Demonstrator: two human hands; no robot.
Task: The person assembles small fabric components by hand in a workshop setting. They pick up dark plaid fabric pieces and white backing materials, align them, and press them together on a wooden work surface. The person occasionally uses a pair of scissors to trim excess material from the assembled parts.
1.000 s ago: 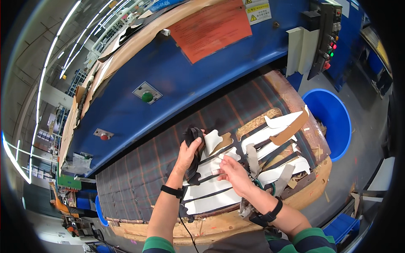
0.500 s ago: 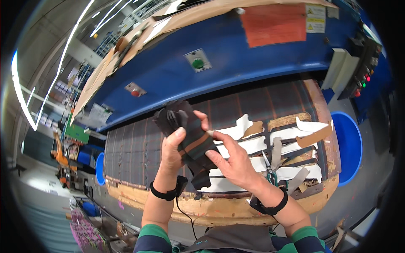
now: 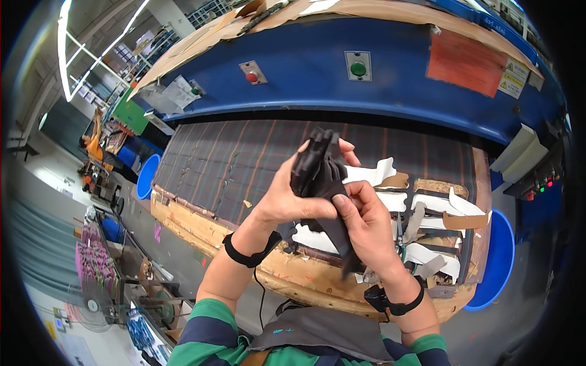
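In front of my chest I hold a folded bundle of dark cut fabric pieces above the table. My left hand is wrapped round its left side, thumb across the front. At its lower right, my right hand pinches the cloth between thumb and fingers. A loose end of the fabric hangs down between the hands. Below lies dark plaid cloth, spread over a wooden-edged table. White cut strips and brown scraps lie to the right, with scissors partly hidden by my right hand.
A blue machine beam with a red button and a green button spans the far side. A control box and a blue bin stand at right. Another blue bin and a person in orange are at left.
The view has swung leftward. The bundle has been turned more upright and on edge, its brown stripe no longer showing. My left thumb now lies across it, and my right fingers have curled in.
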